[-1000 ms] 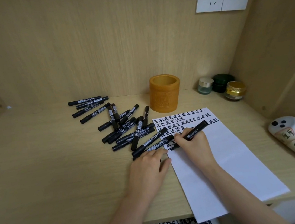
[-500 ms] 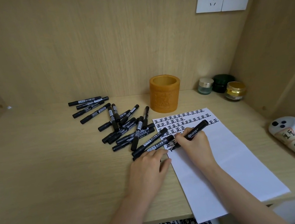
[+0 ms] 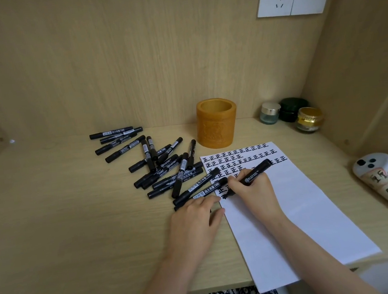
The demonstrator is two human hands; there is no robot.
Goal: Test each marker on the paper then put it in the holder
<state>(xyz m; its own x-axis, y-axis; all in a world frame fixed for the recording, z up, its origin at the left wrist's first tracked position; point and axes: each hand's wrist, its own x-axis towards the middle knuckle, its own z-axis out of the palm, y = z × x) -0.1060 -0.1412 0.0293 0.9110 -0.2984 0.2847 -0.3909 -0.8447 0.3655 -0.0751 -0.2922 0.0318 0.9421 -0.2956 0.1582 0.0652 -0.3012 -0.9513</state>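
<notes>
My right hand (image 3: 254, 193) grips a black marker (image 3: 256, 172) like a pen, with its tip on the white paper (image 3: 292, 208) just below rows of black characters. My left hand (image 3: 196, 221) rests flat on the desk, fingers straight, at the paper's left edge and touching the nearest loose markers. A pile of several black capped markers (image 3: 163, 164) lies left of the paper. The orange-brown cylindrical holder (image 3: 217, 126) stands upright behind the paper; nothing shows above its rim.
Three small jars (image 3: 290, 114) stand at the back right corner. A white controller (image 3: 385, 180) with taped labels lies at the right. Wooden walls close the desk (image 3: 63, 222) on the back and both sides. The paper overhangs the front edge.
The marker tip has moved slightly on the paper as a new character's strokes are being drawn. My left hand has stayed in place.
</notes>
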